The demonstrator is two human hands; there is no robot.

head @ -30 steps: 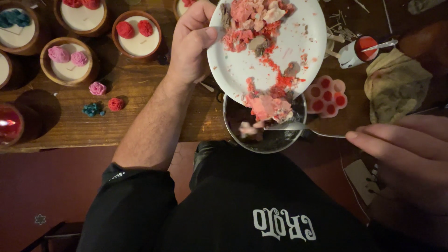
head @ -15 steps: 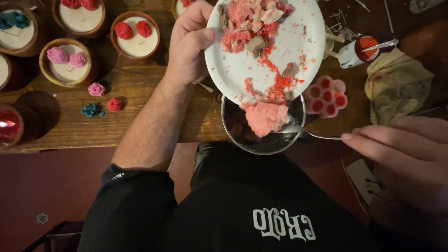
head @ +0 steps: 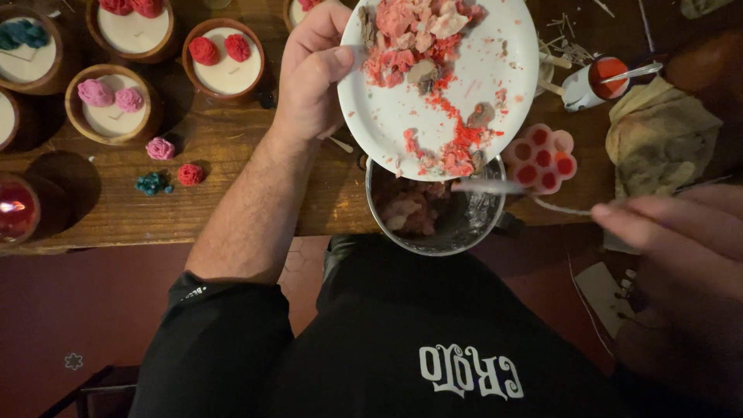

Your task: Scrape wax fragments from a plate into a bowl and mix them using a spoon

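- Your left hand [head: 313, 73] clamps the rim of the white plate [head: 402, 124], thumb on top, with the plate tilted toward you over the metal pot [head: 464, 224].
- Your right hand [head: 681, 263] is closed on a thin utensil [head: 495, 187]; its blurred tip lies at the plate's near edge, just above the pot.
- Pink and red wax scraps [head: 422, 35] cling to the far part of the plate; crumbs [head: 457, 151] trail to the near lip, and a lump [head: 406, 213] already sits in the pot.
- Keep the plate's low lip inside the pot's rim, so that crumbs fall in rather than onto the table [head: 232, 193].
- Draw the utensil from far to near in short strokes; a steeper tilt should help the stuck pieces slide.
- Mind the red flower mould [head: 542, 155] just right of the pot, and the candles in bowls [head: 224, 58] to the far left.
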